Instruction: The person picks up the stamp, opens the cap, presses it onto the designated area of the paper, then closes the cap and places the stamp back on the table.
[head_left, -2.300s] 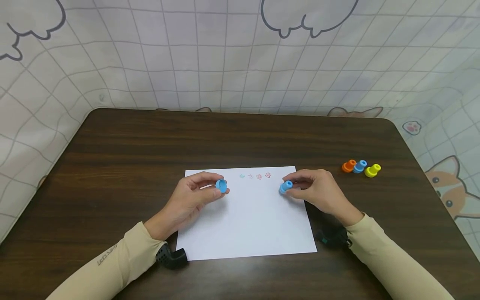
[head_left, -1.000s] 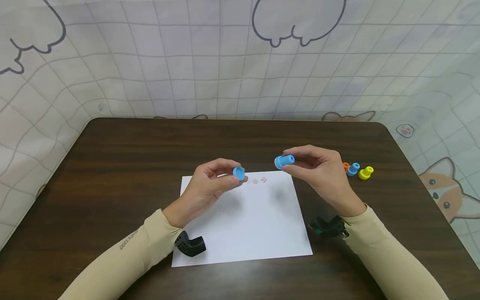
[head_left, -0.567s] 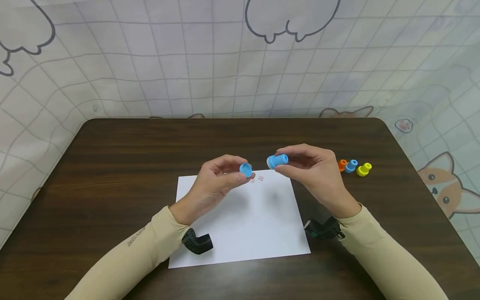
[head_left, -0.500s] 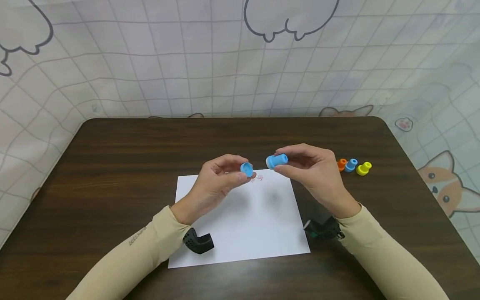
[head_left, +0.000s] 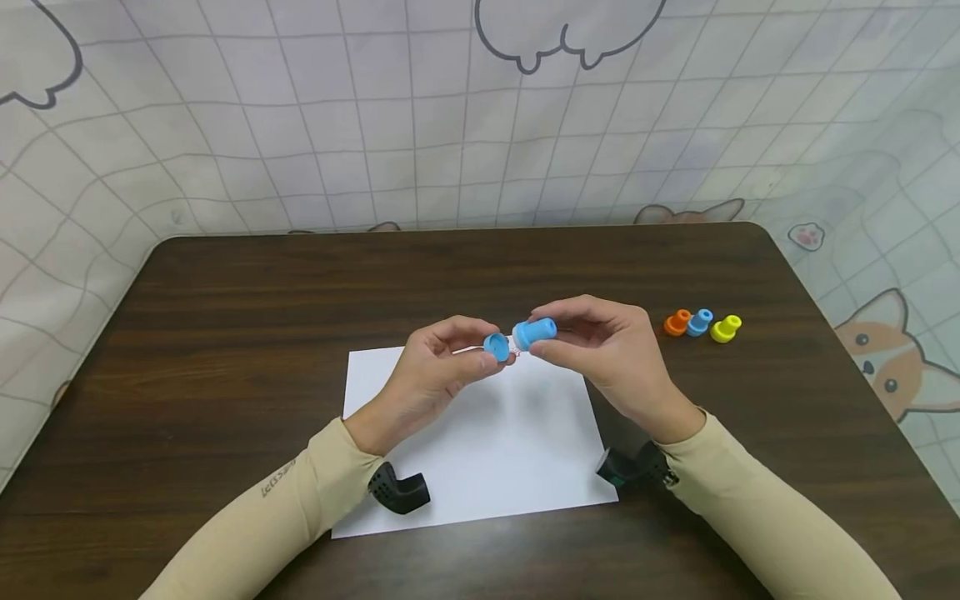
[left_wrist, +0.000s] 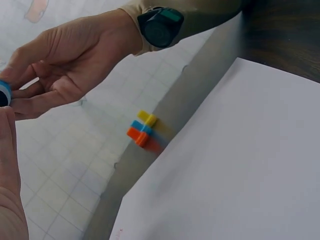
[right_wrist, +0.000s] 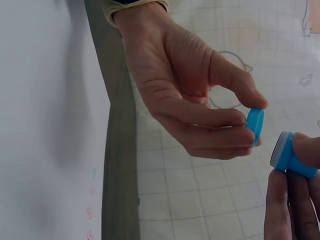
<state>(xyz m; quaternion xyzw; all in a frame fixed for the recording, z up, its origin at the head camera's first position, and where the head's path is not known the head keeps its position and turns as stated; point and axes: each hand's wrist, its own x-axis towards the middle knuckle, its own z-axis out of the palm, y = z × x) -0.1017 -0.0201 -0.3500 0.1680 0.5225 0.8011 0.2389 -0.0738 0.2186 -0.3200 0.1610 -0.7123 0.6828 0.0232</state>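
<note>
Between thumb and fingers, my left hand (head_left: 431, 375) pinches a small round blue cap (head_left: 497, 347), its hollow side showing in the head view. My right hand (head_left: 611, 354) grips a blue stamp (head_left: 534, 332) by its body, with the pale stamping end turned toward the cap. In the right wrist view a narrow gap separates the cap (right_wrist: 255, 125) from the stamp (right_wrist: 290, 156). Both are held above a white sheet of paper (head_left: 510, 458), whose top edge carries small stamped prints, mostly hidden behind the hands in the head view.
To the right on the dark wooden table (head_left: 247, 317) stand three capped stamps: an orange one (head_left: 677, 322), a blue one (head_left: 699, 322) and a yellow one (head_left: 726, 329). A patterned cloth (head_left: 420, 117) hangs behind the table's far edge.
Both hands have risen off the paper and come together. The blue stamp has moved left and tilted from upright toward the cap, which has moved right. Both hands keep their hold.
</note>
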